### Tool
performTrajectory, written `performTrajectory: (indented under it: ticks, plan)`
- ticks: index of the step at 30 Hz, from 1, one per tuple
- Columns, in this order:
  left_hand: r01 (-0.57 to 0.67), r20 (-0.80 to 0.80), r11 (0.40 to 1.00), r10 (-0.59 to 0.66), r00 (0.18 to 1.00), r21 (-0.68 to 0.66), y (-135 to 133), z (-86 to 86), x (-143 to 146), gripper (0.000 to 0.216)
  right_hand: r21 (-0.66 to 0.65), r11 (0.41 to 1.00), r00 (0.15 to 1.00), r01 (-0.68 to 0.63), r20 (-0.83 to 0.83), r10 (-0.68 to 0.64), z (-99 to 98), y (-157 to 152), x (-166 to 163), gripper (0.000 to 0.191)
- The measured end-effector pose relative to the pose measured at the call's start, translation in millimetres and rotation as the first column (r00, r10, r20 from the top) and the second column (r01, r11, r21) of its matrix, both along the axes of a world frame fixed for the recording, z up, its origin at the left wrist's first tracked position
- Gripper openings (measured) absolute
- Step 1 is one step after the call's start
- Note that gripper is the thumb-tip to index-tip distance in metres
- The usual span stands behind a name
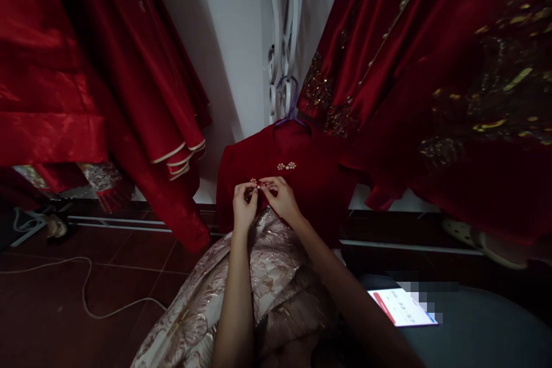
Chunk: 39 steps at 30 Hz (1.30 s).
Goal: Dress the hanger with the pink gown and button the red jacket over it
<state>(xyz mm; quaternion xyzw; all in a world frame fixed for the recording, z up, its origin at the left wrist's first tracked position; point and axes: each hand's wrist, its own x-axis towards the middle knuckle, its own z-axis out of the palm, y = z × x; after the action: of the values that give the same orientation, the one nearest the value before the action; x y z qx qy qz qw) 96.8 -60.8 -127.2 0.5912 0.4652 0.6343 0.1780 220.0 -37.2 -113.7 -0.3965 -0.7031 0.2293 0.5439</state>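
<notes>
A dark red jacket [321,175] hangs on a purple hanger [294,104] straight in front of me. High on its front sits an ornate jewelled frog clasp [287,166] with pearl-like beads. Lower down, both hands meet at a second jewelled clasp [259,186], partly hidden by my fingers. My left hand [245,204] pinches its left side. From the right, my right hand [280,198] pinches the other side, thumb and fingertips close together. Whether the two halves are joined, I cannot tell. Shiny patterned pale fabric [207,310] spreads below my hands.
Red garments [129,69] hang on the left, and red ones with gold sequins [509,80] on the right. White metal hangers [284,17] hang above the jacket. A lit phone [405,307] lies at lower right. A pale cable [88,287] crosses the floor.
</notes>
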Motion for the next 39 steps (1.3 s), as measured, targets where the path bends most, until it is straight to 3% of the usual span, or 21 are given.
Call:
performTrajectory:
  ticks: [5,8,12,16,22,28,30,33,36,39]
  plan:
    - [0.104,0.083,0.986,-0.094,0.992,-0.129,5.1,-13.4,-2.1,0.022,-0.148,0.982,0.993,-0.117,0.000,0.118,11.3,-7.9,12.8,0.017]
    - [0.122,-0.036,0.938,-0.141,0.989,-0.326,6.8,-25.0,-11.0,0.029,-0.285,0.943,0.965,-0.171,0.147,0.219,19.6,-27.1,36.1,0.018]
    - [0.064,-0.199,0.870,-0.183,0.963,-0.488,1.9,-32.3,-22.5,0.023,-0.377,0.924,0.903,-0.066,0.372,0.216,20.2,-53.2,64.4,0.016]
    - [0.105,-0.259,0.815,-0.299,0.918,-0.570,-6.9,-26.9,-29.9,0.032,-0.398,0.917,0.876,0.031,0.452,0.167,-0.9,-52.3,70.7,0.013]
    - [-0.041,-0.410,0.820,-0.241,0.880,-0.570,-13.7,-14.4,-31.8,0.017,-0.394,0.911,0.885,0.125,0.460,0.077,-37.2,-33.3,61.3,0.024]
    - [-0.240,-0.539,0.854,-0.055,0.841,-0.462,-24.1,9.2,-17.5,0.008,-0.391,0.911,0.905,0.132,0.422,0.049,-42.2,-29.9,58.3,0.021]
    - [-0.178,-0.525,0.871,-0.104,0.845,-0.457,-28.0,16.0,-10.9,0.008,-0.340,0.931,0.908,0.135,0.418,0.021,-39.6,-28.3,59.1,0.018]
    - [0.038,-0.444,0.864,-0.295,0.846,-0.501,-30.7,16.8,-1.2,0.009,-0.307,0.937,0.931,0.164,0.363,-0.044,-35.1,-24.7,65.8,0.014]
    - [0.220,-0.352,0.804,-0.464,0.813,-0.552,-27.7,7.3,5.6,0.014,-0.416,0.893,0.971,0.172,0.222,-0.083,-27.6,-22.5,81.2,0.018]
    - [0.278,-0.278,0.790,-0.484,0.830,-0.546,-21.3,-4.1,7.0,0.025,-0.564,0.824,0.997,0.047,0.075,-0.006,-8.8,-26.4,99.2,0.028]
